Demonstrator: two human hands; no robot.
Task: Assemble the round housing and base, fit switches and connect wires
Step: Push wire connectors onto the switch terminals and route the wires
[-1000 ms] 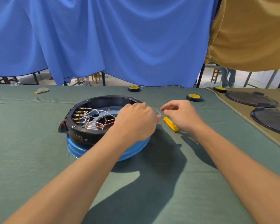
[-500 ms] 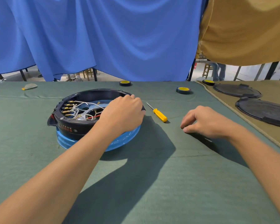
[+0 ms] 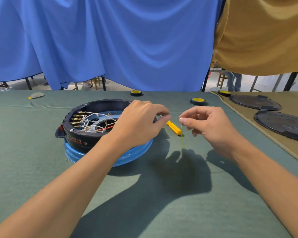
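The round black housing [image 3: 86, 140] sits on a blue base [image 3: 127, 157] at the centre left of the green cloth. White and red wires [image 3: 96, 121] with brass terminals lie inside it. My left hand [image 3: 138, 122] rests over the housing's right rim, fingers curled; what it grips is hidden. My right hand [image 3: 208, 124] hovers to the right and pinches the top of a thin yellow-green wire [image 3: 182, 136] that hangs down. A yellow-handled screwdriver [image 3: 173, 127] lies on the cloth between the two hands.
Three yellow-and-black tape rolls [image 3: 197, 101] stand along the far edge. Two round black covers [image 3: 282, 124] lie on a tan cloth at the right. A small grey item [image 3: 36, 95] lies at the far left. Blue and tan curtains hang behind.
My right hand left the screwdriver, swept to the right on the cloth, then rose back toward the housing holding a thin yellow-green wire. My left hand stayed on the housing's rim.
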